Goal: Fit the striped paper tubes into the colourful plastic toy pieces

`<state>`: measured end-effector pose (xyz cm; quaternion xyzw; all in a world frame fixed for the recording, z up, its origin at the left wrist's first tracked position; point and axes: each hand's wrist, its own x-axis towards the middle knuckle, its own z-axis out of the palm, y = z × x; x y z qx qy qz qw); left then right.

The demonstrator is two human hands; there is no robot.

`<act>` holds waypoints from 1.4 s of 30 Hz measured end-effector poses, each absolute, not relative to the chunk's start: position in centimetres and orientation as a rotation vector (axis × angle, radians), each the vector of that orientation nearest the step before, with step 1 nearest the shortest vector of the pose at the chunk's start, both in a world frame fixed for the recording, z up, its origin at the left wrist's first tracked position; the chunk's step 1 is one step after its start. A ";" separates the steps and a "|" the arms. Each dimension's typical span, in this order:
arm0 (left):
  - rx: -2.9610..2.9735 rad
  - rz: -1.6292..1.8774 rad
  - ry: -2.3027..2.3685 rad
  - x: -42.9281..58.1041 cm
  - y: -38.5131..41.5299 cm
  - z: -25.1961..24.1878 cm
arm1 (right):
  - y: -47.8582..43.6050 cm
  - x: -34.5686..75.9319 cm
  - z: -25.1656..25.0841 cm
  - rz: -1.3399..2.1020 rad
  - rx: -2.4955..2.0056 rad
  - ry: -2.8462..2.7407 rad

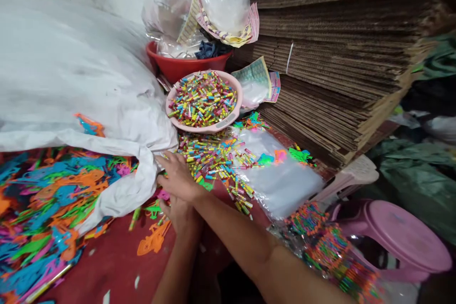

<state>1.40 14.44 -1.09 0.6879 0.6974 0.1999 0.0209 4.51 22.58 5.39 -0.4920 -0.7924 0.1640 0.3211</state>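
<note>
My right hand [177, 176] reaches across to the folded edge of a big white sack [71, 85]. Its fingers lie stretched and close together against the sack, and I see nothing in them. My left hand [181, 214] sits just below it, partly covered by my right wrist, so its fingers are hidden. It rests on the red surface beside an orange plastic cutout [153, 240]. Right of both hands lies a loose pile of small colourful tubes [213, 159]. A pink bowl [228, 121] heaped with the same tubes stands behind the pile.
Many flat colourful plastic cutouts [42, 209] spill from under the sack at left. Clear plastic bags [281, 180] lie right of the tubes. A red basin [185, 66] holds bags and paper. Stacked cardboard [338, 57] fills the right; a pink stool [402, 237] stands lower right.
</note>
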 end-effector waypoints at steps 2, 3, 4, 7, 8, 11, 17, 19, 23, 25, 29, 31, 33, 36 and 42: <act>2.091 0.633 2.271 0.9 14.0 -0.7 | 21.9 6.3 5.1 0.407 -1.129 -2.121; 2.078 0.643 2.327 0.7 13.8 -0.4 | 21.6 8.0 4.8 0.368 -1.105 -2.088; 2.072 0.663 2.367 0.7 13.6 -0.1 | 21.6 10.1 4.2 0.317 -1.128 -2.024; 2.063 0.736 2.407 0.8 13.4 0.6 | 22.2 16.7 1.8 0.144 -1.470 -1.734; 2.062 0.760 2.398 1.0 13.4 0.7 | 22.7 18.3 0.9 0.109 -1.598 -1.687; 2.038 0.849 2.361 1.5 13.5 0.8 | 23.7 19.5 -1.6 0.157 -1.655 -1.753; 2.117 0.886 2.173 1.8 11.1 1.6 | 23.2 12.3 -0.8 0.124 -1.280 -1.997; 2.153 0.902 2.131 0.9 9.5 1.5 | 23.0 10.4 0.4 0.198 -1.122 -2.102; 2.029 0.978 2.348 -3.0 6.1 1.0 | 21.7 8.5 1.8 0.249 -0.916 -2.173; 1.868 0.889 2.534 -5.3 5.0 0.9 | 20.2 7.8 2.0 0.196 -0.887 -2.152; 1.698 0.576 2.646 -9.2 4.3 1.2 | 16.2 5.9 2.0 0.180 -0.856 -2.203; 1.688 0.539 2.654 -10.5 4.2 1.3 | 14.3 4.7 2.0 0.209 -0.861 -2.283; 1.654 0.594 2.683 -11.6 3.8 1.3 | 12.8 3.5 2.1 0.286 -0.866 -2.358; 1.576 0.823 2.656 -12.2 2.6 0.9 | 11.0 1.3 2.2 0.515 -0.905 -2.321; 1.609 1.373 2.350 -10.4 0.0 -0.9 | 8.1 -1.6 2.3 1.225 -1.064 -1.783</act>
